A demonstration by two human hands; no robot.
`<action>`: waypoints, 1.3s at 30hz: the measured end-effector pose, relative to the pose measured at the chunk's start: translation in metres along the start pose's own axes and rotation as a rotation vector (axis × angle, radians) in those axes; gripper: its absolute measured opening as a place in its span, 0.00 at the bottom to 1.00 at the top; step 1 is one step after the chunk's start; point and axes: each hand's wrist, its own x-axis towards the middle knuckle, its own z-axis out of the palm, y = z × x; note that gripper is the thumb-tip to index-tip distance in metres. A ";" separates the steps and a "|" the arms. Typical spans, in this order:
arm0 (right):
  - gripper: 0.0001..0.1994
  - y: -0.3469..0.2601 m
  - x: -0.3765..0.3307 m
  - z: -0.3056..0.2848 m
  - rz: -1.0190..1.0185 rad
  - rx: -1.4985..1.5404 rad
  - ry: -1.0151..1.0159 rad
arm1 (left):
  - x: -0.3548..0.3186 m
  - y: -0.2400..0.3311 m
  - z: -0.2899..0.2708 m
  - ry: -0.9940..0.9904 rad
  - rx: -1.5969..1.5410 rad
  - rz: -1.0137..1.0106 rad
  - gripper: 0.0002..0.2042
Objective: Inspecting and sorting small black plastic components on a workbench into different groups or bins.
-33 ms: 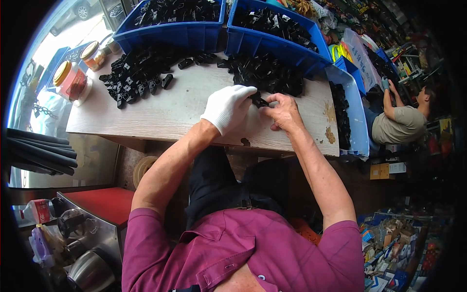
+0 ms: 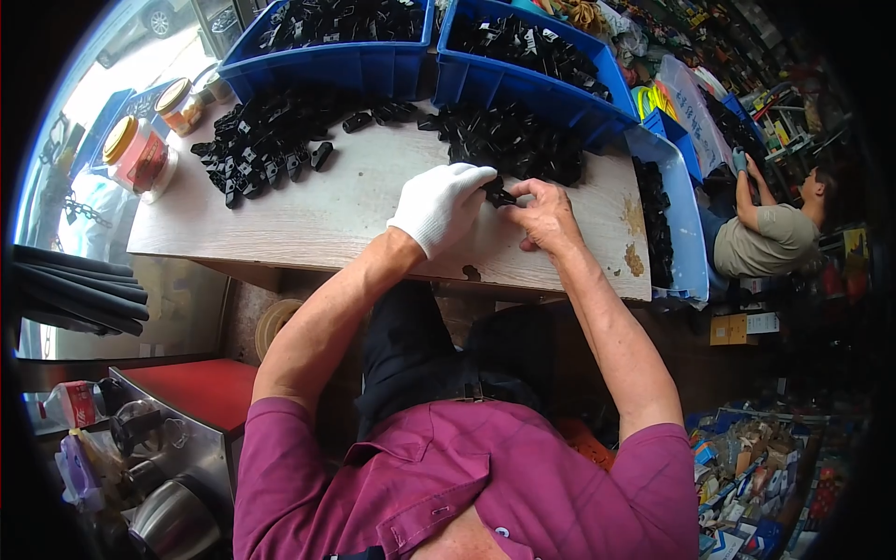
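Note:
A small black plastic part [image 2: 499,193] is pinched between my two hands above the table. My left hand [image 2: 435,211], in a white knit glove, closes thumb and forefinger on its left end. The bare fingers of my right hand [image 2: 545,214] grip its right end. Just beyond my hands lies a pile of similar black parts [image 2: 509,143]. A second pile [image 2: 257,145] spreads over the far left of the table, with a single black part [image 2: 321,156] at its edge. The fingertips hide much of the held part.
Two blue bins [image 2: 327,73] [image 2: 532,101] full of black parts line the table's [image 2: 308,217] far edge. Another bin [image 2: 689,238] stands at its right end. Lidded jars [image 2: 135,154] sit at the left. A co-worker [image 2: 770,238] is at the far right.

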 end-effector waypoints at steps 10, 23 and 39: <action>0.18 0.010 0.001 -0.004 -0.096 -0.011 -0.045 | 0.011 -0.001 0.005 -0.237 0.160 0.154 0.13; 0.15 0.002 -0.004 -0.003 -0.080 0.012 -0.089 | -0.004 0.004 0.008 -0.170 0.263 0.248 0.17; 0.17 0.047 -0.022 -0.060 0.032 0.538 0.130 | 0.031 -0.105 -0.057 0.017 0.933 -0.386 0.10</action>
